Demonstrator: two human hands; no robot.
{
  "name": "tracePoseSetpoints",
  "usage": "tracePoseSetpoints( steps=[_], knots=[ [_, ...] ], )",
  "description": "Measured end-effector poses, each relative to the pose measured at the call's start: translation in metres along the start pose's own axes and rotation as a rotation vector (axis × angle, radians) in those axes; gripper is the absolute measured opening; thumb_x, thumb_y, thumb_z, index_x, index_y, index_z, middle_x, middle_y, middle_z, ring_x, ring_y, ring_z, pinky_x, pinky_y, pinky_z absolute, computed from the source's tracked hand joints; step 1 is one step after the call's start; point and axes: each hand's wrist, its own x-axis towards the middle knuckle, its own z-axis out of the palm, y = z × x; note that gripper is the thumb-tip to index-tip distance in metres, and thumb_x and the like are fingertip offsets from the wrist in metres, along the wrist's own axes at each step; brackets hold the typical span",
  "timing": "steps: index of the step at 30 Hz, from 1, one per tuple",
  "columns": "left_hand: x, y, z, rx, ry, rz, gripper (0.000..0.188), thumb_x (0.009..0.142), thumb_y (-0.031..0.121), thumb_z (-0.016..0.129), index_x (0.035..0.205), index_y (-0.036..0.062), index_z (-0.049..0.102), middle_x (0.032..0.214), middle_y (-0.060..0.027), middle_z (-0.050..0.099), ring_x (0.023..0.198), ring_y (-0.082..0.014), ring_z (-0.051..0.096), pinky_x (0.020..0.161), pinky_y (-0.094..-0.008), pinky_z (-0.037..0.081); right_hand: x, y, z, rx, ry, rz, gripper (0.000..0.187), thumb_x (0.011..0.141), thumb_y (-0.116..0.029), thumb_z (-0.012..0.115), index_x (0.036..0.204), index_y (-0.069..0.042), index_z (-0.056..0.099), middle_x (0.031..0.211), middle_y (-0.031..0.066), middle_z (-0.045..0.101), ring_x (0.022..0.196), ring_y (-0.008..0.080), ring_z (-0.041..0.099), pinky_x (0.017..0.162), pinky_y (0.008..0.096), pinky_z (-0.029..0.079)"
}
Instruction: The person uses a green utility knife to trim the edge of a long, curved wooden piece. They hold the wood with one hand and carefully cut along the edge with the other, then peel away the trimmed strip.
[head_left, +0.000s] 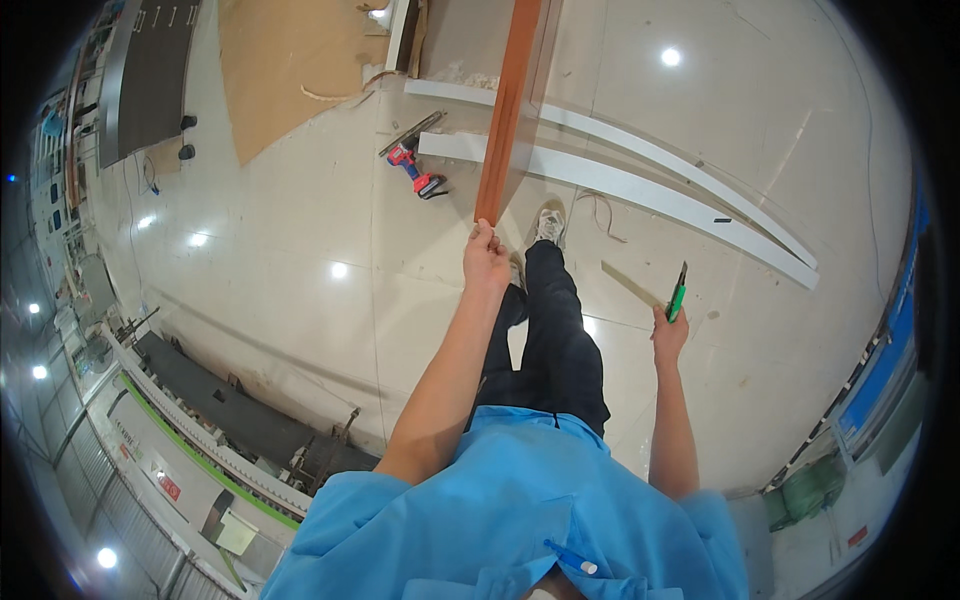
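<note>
A long orange-brown board (508, 110) with a grooved edge runs from the top of the view toward me. My left hand (487, 258) has its fingers closed on the near end of it. Out to the right, my right hand (670, 335) is wrapped round a green utility knife (677, 298), its dark blade pointing away from me. A thin beige strip (630, 284) reaches from beside that hand toward the far left; whether the fingers hold it too I cannot tell.
Two long white strips (600, 170) lie on the floor beneath the board and stretch right. A red and blue cordless drill (412, 168) lies left of the board. Beyond it is a brown sheet (290, 70). A long machine (220, 400) stands at the lower left.
</note>
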Motion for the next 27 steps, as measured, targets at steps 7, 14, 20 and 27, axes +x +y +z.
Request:
tracePoseSetpoints(
  steps=[7,14,20,27],
  knots=[
    [-0.002,0.002,0.011,-0.014,0.115,-0.137,0.028,0.098,0.037,0.083,0.094,0.0166,0.064,0.082,0.0054,0.053,0.070,-0.0091,0.047,0.065,-0.0255,0.040,0.020,-0.029,0.005,0.080,-0.010,-0.011,0.017,0.099,-0.012,0.075,0.105,-0.003,0.063,0.070,0.0009,0.055,0.051,0.0106,0.051,0.044,0.0299,0.043],
    [-0.009,0.006,0.016,-0.060,0.247,-0.181,0.028,0.098,0.036,0.082,0.091,0.0158,0.064,0.080,0.0061,0.051,0.069,-0.0082,0.047,0.064,-0.0248,0.037,-0.016,-0.039,0.024,0.113,0.056,0.058,0.018,0.099,-0.013,0.076,0.100,-0.004,0.060,0.068,0.0005,0.055,0.049,0.0105,0.051,0.043,0.0298,0.042],
    [-0.022,0.013,0.022,-0.037,0.161,-0.147,0.015,0.102,0.022,0.076,0.094,0.0143,0.066,0.081,0.0064,0.053,0.071,-0.0072,0.049,0.067,-0.0260,0.040,-0.062,-0.039,0.036,0.066,0.103,0.143,0.018,0.098,-0.012,0.076,0.094,-0.003,0.060,0.068,0.0017,0.056,0.049,0.0112,0.052,0.043,0.0308,0.042],
    [-0.033,0.036,0.049,0.310,0.049,-0.054,0.017,0.103,0.019,0.073,0.106,0.0060,0.063,0.093,-0.0037,0.064,0.085,-0.0163,0.063,0.084,-0.0337,0.056,-0.076,-0.057,0.064,0.143,0.156,0.071,0.019,0.099,-0.013,0.076,0.092,-0.006,0.060,0.066,-0.0016,0.054,0.049,0.0085,0.048,0.044,0.0285,0.043]
  ],
)
